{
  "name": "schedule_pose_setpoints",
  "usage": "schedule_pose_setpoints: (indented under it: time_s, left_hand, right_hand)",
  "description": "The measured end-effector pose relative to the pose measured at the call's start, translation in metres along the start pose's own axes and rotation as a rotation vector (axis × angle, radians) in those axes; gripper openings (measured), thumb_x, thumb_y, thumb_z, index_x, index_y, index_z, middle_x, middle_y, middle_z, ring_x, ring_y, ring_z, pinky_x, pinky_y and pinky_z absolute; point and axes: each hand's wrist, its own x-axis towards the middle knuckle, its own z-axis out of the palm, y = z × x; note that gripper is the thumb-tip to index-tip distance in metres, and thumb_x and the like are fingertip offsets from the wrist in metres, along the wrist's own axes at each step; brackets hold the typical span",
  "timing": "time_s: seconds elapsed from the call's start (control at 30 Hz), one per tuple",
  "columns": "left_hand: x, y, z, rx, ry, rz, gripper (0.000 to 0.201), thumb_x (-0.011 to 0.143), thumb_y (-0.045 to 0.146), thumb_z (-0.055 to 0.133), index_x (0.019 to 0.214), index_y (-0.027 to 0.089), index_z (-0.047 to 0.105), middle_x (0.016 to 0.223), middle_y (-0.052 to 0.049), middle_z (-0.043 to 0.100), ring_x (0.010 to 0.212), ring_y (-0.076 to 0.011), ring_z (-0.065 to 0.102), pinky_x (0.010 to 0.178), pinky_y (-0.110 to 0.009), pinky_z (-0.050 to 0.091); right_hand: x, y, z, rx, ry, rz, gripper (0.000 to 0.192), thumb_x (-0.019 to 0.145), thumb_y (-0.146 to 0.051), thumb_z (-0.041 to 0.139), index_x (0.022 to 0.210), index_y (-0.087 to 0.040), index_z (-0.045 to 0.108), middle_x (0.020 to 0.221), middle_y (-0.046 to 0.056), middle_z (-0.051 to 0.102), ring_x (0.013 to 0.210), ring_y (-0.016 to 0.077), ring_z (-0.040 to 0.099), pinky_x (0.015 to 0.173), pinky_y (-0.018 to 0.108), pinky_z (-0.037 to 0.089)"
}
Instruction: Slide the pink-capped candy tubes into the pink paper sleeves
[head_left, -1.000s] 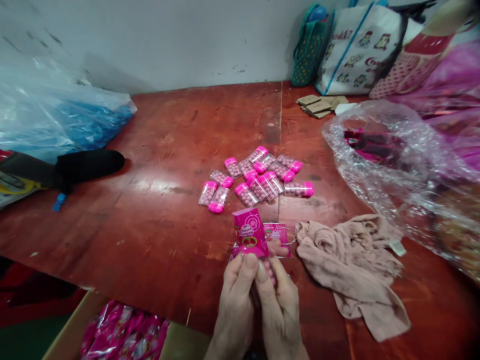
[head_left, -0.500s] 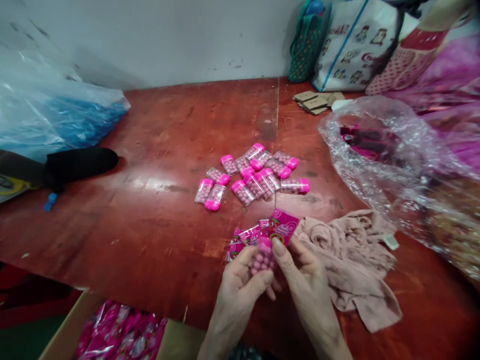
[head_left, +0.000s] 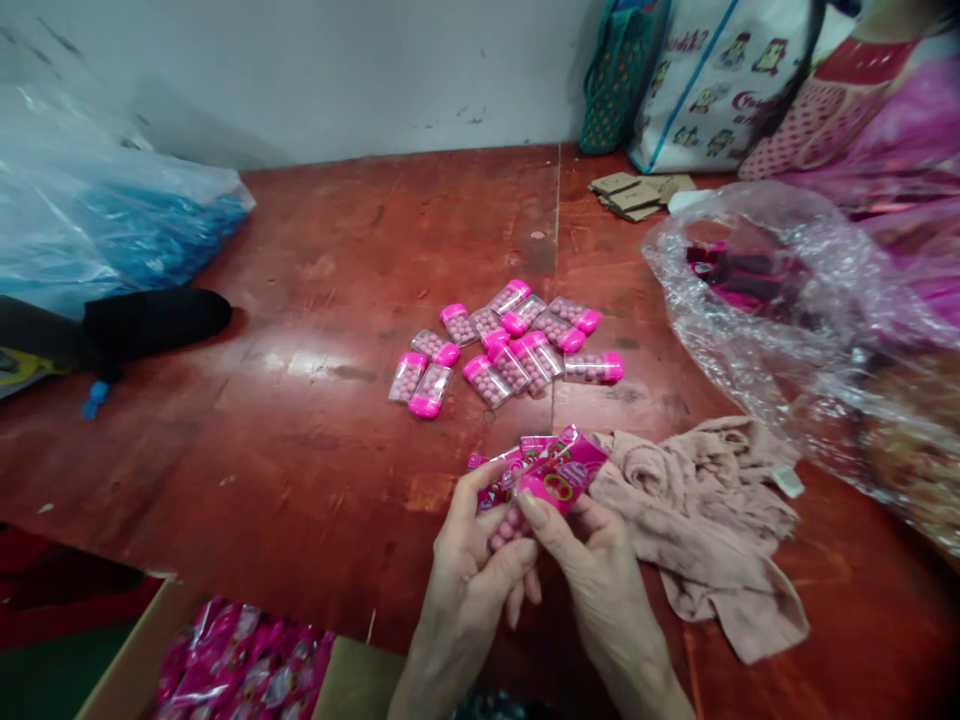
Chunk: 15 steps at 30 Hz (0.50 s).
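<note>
Between my hands is a small clear candy box (head_left: 508,532) filled with pink balls. My left hand (head_left: 469,570) is closed around its lower part. My right hand (head_left: 581,550) pinches a printed pink wrapper sleeve (head_left: 564,473), which now covers the upper end of the box. Just behind my fingers, more pink sleeves (head_left: 497,485) lie on the red table, partly hidden. Farther back is a loose group of candy boxes (head_left: 487,381) with bright pink caps, some overlapping, all lying flat.
A crumpled beige cloth (head_left: 705,500) lies right of my hands. Clear plastic bags (head_left: 757,350) spread along the right side, with cardboard pieces (head_left: 637,193) behind. A bag of blue items (head_left: 150,230) and a black-wrapped object (head_left: 157,315) are left. Below sits a carton (head_left: 352,680) of pink packets.
The pink sleeve has come down over the capped end of the candy box, hiding the cap. Both hands have shifted slightly left, and the view has tilted a little.
</note>
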Motion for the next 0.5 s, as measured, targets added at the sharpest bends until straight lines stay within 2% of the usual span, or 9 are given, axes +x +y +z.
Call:
schedule_pose_setpoints:
  time_s: [0.1,0.2,0.27,0.4,0.5]
  left_hand:
    - [-0.001,-0.002,0.000,-0.026,-0.044,-0.037,0.062,0.078,0.021,0.058,0.131,0.018,0.027,0.065,-0.002,0.062,0.038,-0.0078,0.048,0.033,-0.016,0.028]
    - [-0.003,-0.005,0.001,-0.018,-0.057,-0.044,0.066,0.075,0.018,0.061,0.133,0.020,0.029,0.066,-0.002,0.063,0.040,-0.0076,0.050,0.035,-0.017,0.030]
    - [-0.005,-0.005,0.003,-0.011,-0.051,-0.032,0.064,0.075,0.017,0.061,0.132,0.021,0.032,0.063,0.000,0.061,0.040,-0.0074,0.049,0.036,-0.017,0.031]
    - [-0.007,-0.002,0.007,-0.044,0.003,-0.038,0.065,0.076,0.019,0.061,0.132,0.021,0.031,0.065,0.000,0.060,0.042,-0.0076,0.049,0.035,-0.016,0.030]
    - [-0.003,-0.001,0.007,-0.093,0.017,-0.062,0.064,0.076,0.020,0.061,0.132,0.021,0.028,0.065,0.000,0.060,0.038,-0.0054,0.044,0.034,-0.015,0.028]
  right_hand:
    - [0.001,-0.007,-0.003,0.051,0.070,-0.011,0.016,0.071,-0.026,0.071,0.081,-0.015,0.064,0.064,0.000,0.065,0.053,0.0110,0.059,0.045,0.018,0.046]
    - [0.001,-0.006,-0.003,0.077,0.150,-0.007,0.016,0.072,-0.028,0.070,0.077,-0.014,0.064,0.050,-0.003,0.057,0.043,0.0101,0.053,0.040,0.019,0.043]
    - [0.000,-0.001,-0.002,0.039,0.209,-0.024,0.017,0.072,-0.029,0.070,0.074,-0.014,0.064,0.049,-0.004,0.056,0.041,0.0096,0.052,0.038,0.018,0.041]
    - [-0.004,0.010,0.003,-0.158,0.202,-0.030,0.023,0.074,-0.033,0.068,0.063,-0.014,0.062,0.051,-0.001,0.061,0.044,0.0092,0.053,0.041,0.018,0.043]
    - [-0.004,0.012,0.003,-0.157,0.194,-0.010,0.023,0.073,-0.034,0.069,0.064,-0.014,0.061,0.052,-0.002,0.062,0.042,0.0084,0.052,0.041,0.017,0.044]
